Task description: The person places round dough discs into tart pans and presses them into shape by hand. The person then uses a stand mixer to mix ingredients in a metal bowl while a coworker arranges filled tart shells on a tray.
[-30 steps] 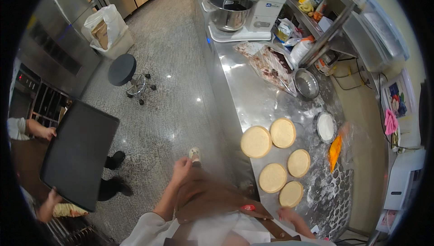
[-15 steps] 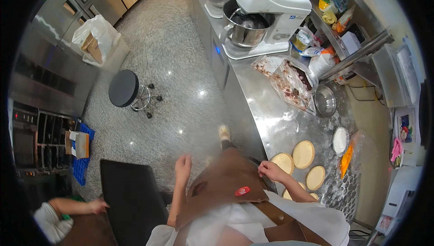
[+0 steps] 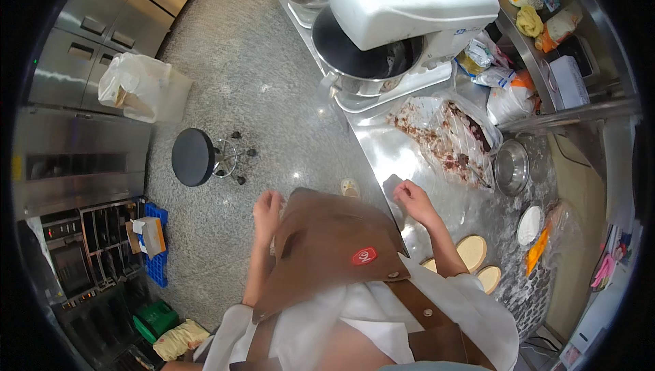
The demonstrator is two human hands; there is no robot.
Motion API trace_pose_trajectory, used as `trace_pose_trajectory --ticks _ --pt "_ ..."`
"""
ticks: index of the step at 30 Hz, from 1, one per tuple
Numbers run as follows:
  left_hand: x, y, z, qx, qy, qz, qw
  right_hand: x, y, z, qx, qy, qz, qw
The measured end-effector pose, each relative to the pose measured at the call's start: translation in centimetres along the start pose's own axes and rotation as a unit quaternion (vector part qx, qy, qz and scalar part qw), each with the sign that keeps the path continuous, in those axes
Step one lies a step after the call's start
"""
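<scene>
- Currently, the left hand (image 3: 267, 209) hangs above the floor (image 3: 286, 119), beside the brown apron (image 3: 334, 234), its fingers bent inward; whether they meet the palm, I cannot tell.
- The right hand (image 3: 412, 202) is over the left edge of the tabletop (image 3: 383, 156), fingers curled; again I cannot tell whether they close fully.
- Pale round pastry shells (image 3: 471, 253) lie at the near end of the tabletop, around the right forearm, which partly hides them.
- Right of these are a bowl of white powder (image 3: 529, 226) and an orange-filled bag (image 3: 537, 255).
- Farther off are a crumb-smeared plastic sheet (image 3: 443, 140), a steel bowl (image 3: 512, 168) and a white stand mixer (image 3: 409, 6).
</scene>
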State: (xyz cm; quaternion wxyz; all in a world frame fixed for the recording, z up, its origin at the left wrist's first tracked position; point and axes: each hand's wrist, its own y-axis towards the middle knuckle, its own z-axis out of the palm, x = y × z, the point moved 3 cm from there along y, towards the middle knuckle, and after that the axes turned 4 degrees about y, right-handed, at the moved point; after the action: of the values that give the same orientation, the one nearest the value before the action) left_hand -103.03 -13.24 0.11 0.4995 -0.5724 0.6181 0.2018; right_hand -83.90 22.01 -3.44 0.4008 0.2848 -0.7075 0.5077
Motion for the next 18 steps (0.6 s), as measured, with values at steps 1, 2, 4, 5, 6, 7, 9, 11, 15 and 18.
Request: trace_pose_trajectory --ticks 1,2,4,5,6,7,9,11,15,18 --pt "-1.5 2.1 -0.2 0.012 -0.018 0.016 1.0 0.6 0.5 -0.3 -0.012 0.032 0.006 0.999" --pt "-3.1 4.4 -0.6 0.026 -0.035 0.032 0.999 0.7 1.3 -0.6 -0.023 0.038 -0.003 0.999" --pt "-7.4 9.5 -1.3 0.039 -0.059 0.087 0.994 0.7 3.3 -1.3 -0.064 0.056 -0.018 0.996" --pt "-10.0 12.0 -1.6 0.045 -0.06 0.118 0.99 2.7 4.4 -1.7 -0.085 0.041 -0.031 0.995" --pt "-12.9 14.3 -1.7 0.052 -0.064 0.152 0.985 4.9 5.4 -2.2 -0.127 0.064 -0.039 0.989" --pt "-15.6 16.7 -1.4 0.065 -0.067 0.183 0.979 5.4 7.5 -3.1 -0.166 0.065 -0.055 0.982" --pt "-21.8 20.3 -1.0 0.087 -0.079 0.252 0.961 8.7 11.1 -5.1 -0.255 0.122 -0.095 0.954" --pt "-27.9 23.0 0.1 0.116 -0.066 0.331 0.934 11.7 14.9 -7.2 -0.37 0.179 -0.105 0.906" --pt "-39.0 24.9 3.4 0.185 -0.032 0.523 0.831 12.7 20.9 -11.4 -0.485 0.245 -0.091 0.835" --pt "-45.0 25.1 6.6 0.188 -0.02 0.649 0.737 12.5 25.0 -12.4 -0.471 0.197 -0.092 0.855"
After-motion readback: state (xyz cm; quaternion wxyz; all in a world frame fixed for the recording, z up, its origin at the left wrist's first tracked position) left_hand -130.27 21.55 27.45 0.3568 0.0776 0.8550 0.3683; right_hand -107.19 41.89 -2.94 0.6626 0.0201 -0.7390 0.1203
